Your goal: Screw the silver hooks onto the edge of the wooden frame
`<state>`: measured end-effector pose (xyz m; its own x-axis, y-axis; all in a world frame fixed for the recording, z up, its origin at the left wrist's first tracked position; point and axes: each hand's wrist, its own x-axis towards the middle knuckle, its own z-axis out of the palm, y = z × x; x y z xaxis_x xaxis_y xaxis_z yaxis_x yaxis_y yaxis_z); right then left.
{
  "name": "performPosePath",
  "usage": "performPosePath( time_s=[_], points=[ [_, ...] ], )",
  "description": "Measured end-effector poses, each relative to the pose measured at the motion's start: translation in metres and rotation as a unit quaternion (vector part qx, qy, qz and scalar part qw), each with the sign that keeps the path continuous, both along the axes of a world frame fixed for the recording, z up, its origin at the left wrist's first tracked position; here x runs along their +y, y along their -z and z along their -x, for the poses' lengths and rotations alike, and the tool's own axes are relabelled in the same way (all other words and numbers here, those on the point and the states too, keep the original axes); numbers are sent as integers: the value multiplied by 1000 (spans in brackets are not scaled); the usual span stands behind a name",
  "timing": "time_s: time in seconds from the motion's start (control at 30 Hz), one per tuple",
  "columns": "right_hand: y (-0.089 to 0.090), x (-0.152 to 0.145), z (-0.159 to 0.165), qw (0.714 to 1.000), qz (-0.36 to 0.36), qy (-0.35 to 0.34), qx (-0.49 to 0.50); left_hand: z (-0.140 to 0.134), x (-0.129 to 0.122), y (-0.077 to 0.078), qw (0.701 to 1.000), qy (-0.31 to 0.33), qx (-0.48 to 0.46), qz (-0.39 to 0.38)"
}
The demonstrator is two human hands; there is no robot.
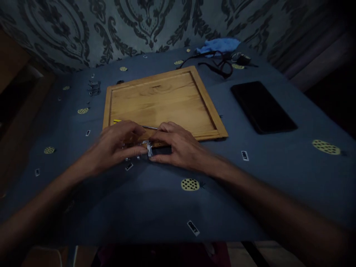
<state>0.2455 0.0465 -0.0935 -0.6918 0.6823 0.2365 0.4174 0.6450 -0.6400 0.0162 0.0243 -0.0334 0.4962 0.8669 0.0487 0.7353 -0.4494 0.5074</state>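
"What's going on at the wooden panel (167, 104)?"

"Close work, right at its near edge! There's a shiny metal fitting (149, 150) at that edge, left of the middle, and the right hand (180, 146) has it pinched, thumb below, forefinger above."

"And the left hand (116, 144)?"

"In from the panel's left, fingers curled, thumb lying against the fitting. Whether those fingertips grip it too, I can't tell; they're blurred and partly hidden."

"So how far along are we?"

"Part-way, I'd judge. The fitting is in hand and at the panel, that much is done. Whether it's fastened there, I can't make out from here. And look, left of the panel's far corner, small metal pieces (94, 88) lie loose, no hand on them, so handling those may be left."

"Anything on the panel itself?"

"A yellow-and-black item (117, 121) at its near left, and a thin metal rod (150, 127) showing between the hands. Neither is clearly in use!"

"And around it?"

"A dark flat device (263, 107) to the panel's right, and a blue cloth (218, 45) beyond its far right corner."
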Motion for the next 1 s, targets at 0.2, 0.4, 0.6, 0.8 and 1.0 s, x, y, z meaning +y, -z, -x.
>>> performPosePath(
  time_s=[0.2, 0.4, 0.6, 0.8, 1.0],
  points=[
    [5, 0, -1, 1000, -9, -9, 7, -8, -22, 20, 996, 13, 57, -71],
    [4, 0, -1, 1000, -8, -12, -3, -7, -25, 31, 993, 11, 41, -106],
    [3, 1, -2, 1000, -1, -15, 5, -7, -28, 38, 990, 20, 46, -134],
    [0, 1, -2, 999, 21, -26, -2, -8, -29, 37, 991, 7, 45, -126],
    [2, 1, -3, 1000, 20, -23, -4, -10, -31, 39, 994, -30, 28, -102]
  ],
)
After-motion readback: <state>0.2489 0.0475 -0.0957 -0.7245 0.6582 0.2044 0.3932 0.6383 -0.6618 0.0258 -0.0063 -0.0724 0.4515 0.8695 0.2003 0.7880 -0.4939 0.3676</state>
